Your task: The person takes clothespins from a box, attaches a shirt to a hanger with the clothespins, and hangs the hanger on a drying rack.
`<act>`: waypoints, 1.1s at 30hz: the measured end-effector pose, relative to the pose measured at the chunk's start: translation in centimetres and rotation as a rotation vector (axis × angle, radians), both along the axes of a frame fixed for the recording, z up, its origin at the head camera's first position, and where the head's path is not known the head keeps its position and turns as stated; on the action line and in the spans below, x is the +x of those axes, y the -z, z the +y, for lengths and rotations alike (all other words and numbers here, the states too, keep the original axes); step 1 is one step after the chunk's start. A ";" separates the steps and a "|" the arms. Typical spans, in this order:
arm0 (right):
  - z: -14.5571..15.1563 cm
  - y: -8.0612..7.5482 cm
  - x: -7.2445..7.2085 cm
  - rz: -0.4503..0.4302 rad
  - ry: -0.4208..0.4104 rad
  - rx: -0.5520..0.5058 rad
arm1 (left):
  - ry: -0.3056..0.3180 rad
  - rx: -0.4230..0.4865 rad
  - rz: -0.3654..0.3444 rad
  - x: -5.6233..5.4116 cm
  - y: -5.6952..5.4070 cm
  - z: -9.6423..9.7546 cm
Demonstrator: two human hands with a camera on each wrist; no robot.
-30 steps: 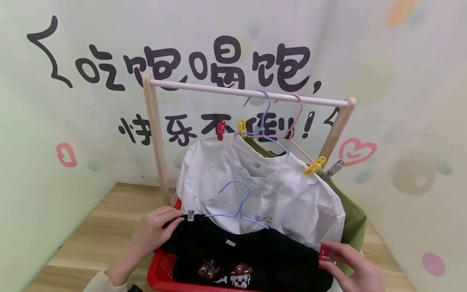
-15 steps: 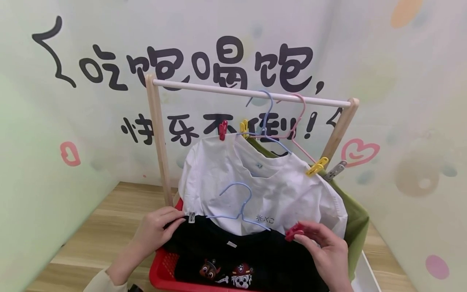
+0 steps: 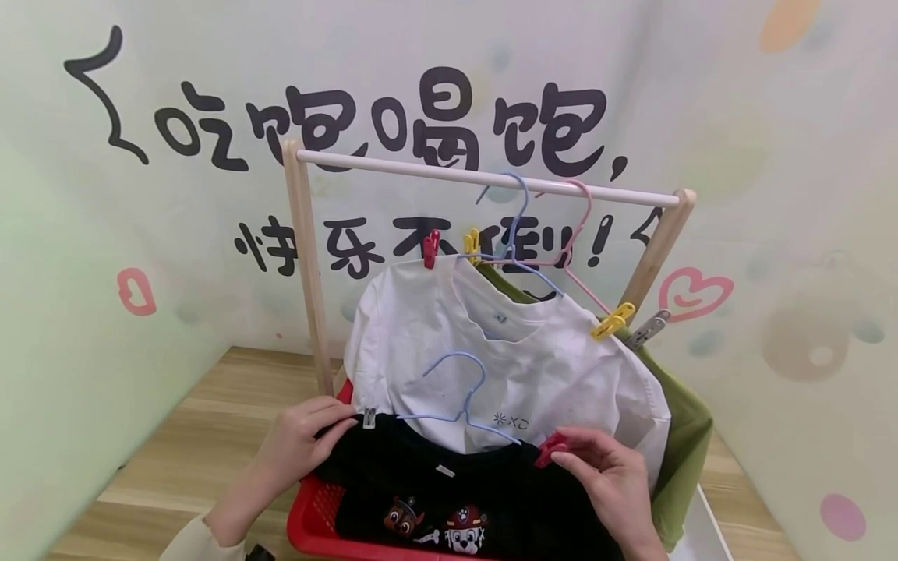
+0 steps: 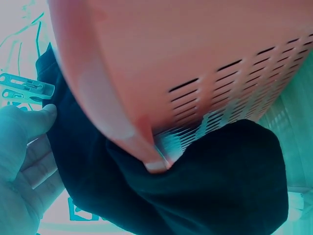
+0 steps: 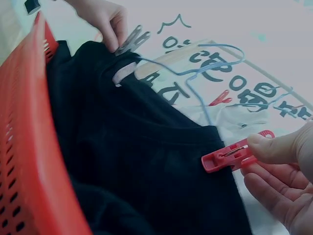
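Observation:
A black T-shirt [image 3: 505, 487] with two cartoon dogs on its chest is on a blue wire hanger [image 3: 471, 388]. My left hand [image 3: 303, 436] pinches the shirt's left shoulder, just beside a grey clothespin [image 5: 132, 41] that sits on that shoulder. Between the thumb and fingers of my right hand [image 3: 609, 479] is a red clothespin [image 5: 232, 155]. Its nose lies over the shirt's right shoulder edge, close to the hanger's right arm, as the right wrist view shows.
Beneath the shirt stands a red basket [image 3: 309, 518]. Behind it, a white T-shirt [image 3: 414, 335] and a green garment [image 3: 687, 436] hang from a wooden rack [image 3: 309, 273], with red, yellow and grey clothespins on them. A white container edge [image 3: 708, 522] shows at the right.
My right hand has brought the red clothespin from the shirt's outer right side leftward to the shoulder by the hanger's arm. The left hand keeps its grip in place.

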State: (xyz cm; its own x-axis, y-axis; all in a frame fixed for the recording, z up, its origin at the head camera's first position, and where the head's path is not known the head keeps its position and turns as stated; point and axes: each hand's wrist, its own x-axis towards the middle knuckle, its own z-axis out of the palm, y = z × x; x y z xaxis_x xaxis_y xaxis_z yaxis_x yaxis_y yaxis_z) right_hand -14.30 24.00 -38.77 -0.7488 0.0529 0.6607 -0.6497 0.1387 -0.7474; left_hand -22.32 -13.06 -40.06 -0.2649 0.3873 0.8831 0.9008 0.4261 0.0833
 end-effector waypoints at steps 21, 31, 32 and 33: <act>1.3 0.5 0.7 0.208 0.319 0.687 | -0.012 -0.004 -0.009 -0.1 0.2 -0.1; 1.3 -1.6 1.2 0.303 0.346 0.627 | -0.008 0.030 -0.030 -0.4 -1.7 0.2; 1.3 -1.9 1.2 0.299 0.350 0.624 | -0.011 0.033 -0.028 -0.4 -1.9 0.2; 1.3 -2.1 1.3 0.295 0.350 0.619 | -0.015 0.033 -0.034 -0.4 -2.0 0.2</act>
State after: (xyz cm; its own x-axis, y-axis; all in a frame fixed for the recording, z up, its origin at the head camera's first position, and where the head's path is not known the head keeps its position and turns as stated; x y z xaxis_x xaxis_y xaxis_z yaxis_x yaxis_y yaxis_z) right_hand -13.01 25.29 -36.67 -0.5446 -0.1905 0.8168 -0.6514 0.7095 -0.2689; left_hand -22.69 -12.84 -38.02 -0.3001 0.3536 0.8859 0.8910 0.4356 0.1279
